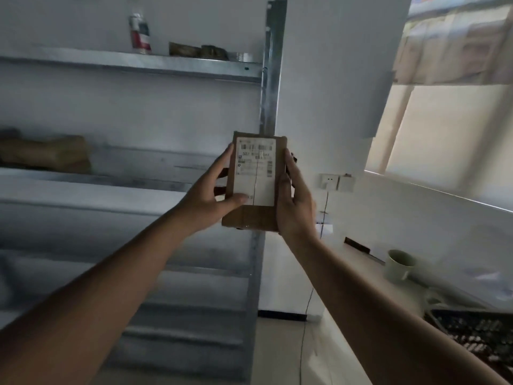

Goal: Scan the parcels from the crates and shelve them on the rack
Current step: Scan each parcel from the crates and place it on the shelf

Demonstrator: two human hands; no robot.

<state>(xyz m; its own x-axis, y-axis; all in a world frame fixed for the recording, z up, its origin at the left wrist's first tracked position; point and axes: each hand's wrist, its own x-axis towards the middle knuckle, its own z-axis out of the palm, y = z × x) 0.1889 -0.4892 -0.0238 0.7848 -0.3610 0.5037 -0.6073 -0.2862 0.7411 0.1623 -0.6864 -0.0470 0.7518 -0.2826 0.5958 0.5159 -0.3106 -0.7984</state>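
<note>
Two hands: both up in front of the rack, and both clamped on one brown parcel, one on each long side.
Rack (pixel 270 79): grey metal, filling the left of the view, its upright post rising straight behind the parcel and its shelves running off to the left.
Wall (pixel 333 79): white, to the right of the post, with a pale socket plate (pixel 329 181) on it near the right hand.
Window (pixel 449 129): bright and washed out, far right.
Middle shelf: a brown wrapped bundle (pixel 47 154) lies at its left end, blurred.
Top shelf: a red and white can (pixel 140 31) stands upright there, with dark flat items (pixel 198 50) lying beside it, too blurred to name.
Keyboard (pixel 477 334): dark, down in the lower right corner on a white surface.
Mug (pixel 399 265): pale, just above the keyboard, lying tilted on that same surface.
Parcel (pixel 256 215): held upright in the air in front of the post, touching no shelf, its white barcode label (pixel 255 173) facing us.
Left hand (pixel 211 190): thumb pressed across the lower label, fingers curled round the left edge, gripping.
Right hand (pixel 295 201): fingers wrapped behind the right edge, thumb along the front, gripping too.
</note>
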